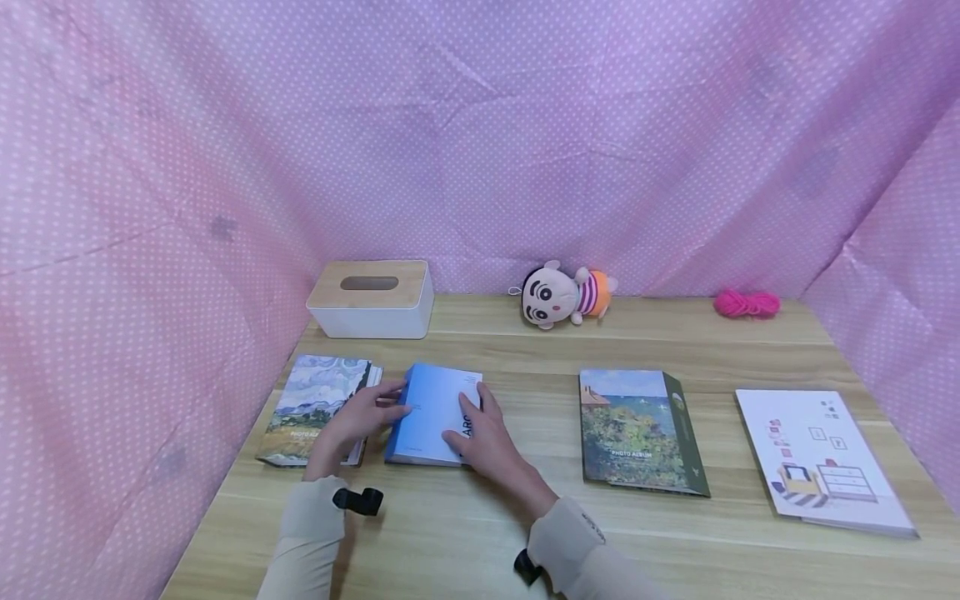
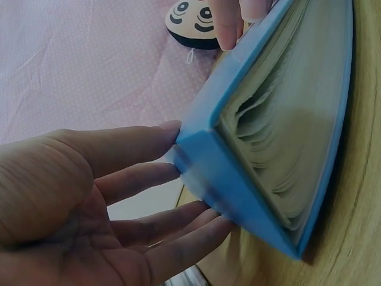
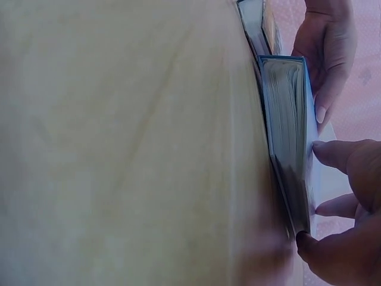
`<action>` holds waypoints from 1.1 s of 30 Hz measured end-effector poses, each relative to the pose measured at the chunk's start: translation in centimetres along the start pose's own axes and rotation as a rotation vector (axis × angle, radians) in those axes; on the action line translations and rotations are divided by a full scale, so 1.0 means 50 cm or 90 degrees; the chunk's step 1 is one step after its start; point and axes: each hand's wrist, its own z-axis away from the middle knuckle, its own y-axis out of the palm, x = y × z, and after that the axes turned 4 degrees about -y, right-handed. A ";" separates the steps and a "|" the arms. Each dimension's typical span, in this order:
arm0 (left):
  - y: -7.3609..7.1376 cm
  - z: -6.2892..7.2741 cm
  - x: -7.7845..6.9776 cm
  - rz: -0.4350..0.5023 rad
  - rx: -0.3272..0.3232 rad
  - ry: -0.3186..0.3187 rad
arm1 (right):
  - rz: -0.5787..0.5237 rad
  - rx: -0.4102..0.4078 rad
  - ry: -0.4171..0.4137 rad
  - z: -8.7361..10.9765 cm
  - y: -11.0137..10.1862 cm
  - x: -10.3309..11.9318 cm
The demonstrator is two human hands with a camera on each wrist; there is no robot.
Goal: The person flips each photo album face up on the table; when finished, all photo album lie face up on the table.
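Note:
A blue photo album point(image 1: 432, 417) lies flat on the table between my two hands, its page edges showing in the left wrist view. At its left side, the spine, my left hand point(image 1: 365, 414) touches it with extended fingers, thumb tip at the top corner of the spine. My right hand point(image 1: 487, 433) rests fingertips on the cover near the right edge, one fingertip point(image 3: 305, 241) right at the corner. Just left of the blue album is a photo album with a painted landscape cover point(image 1: 318, 400), partly behind my left hand.
A green-spined photo album point(image 1: 630, 429) and a white album with a furniture drawing point(image 1: 817, 458) lie to the right. Along the back stand a tissue box point(image 1: 367, 321), a plush doll point(image 1: 551, 296) and pink yarn point(image 1: 747, 304). Pink dotted cloth point(image 1: 480, 150) hangs behind the table.

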 end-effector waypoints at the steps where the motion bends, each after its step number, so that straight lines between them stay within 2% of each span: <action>1: 0.000 0.000 0.000 -0.001 0.000 0.001 | -0.003 0.001 0.000 0.000 0.000 0.000; 13: 0.003 0.007 -0.001 0.001 -0.007 -0.002 | -0.003 0.006 -0.004 0.002 0.000 0.000; 22: -0.001 0.004 -0.003 -0.033 -0.012 -0.005 | -0.020 -0.005 -0.003 0.001 -0.014 0.006; 26: 0.001 0.006 -0.017 -0.068 -0.051 0.017 | -0.037 -0.032 -0.021 0.004 -0.036 0.007; 33: 0.012 0.027 -0.070 -0.110 -0.144 0.098 | -0.045 -0.091 -0.034 0.018 -0.091 -0.011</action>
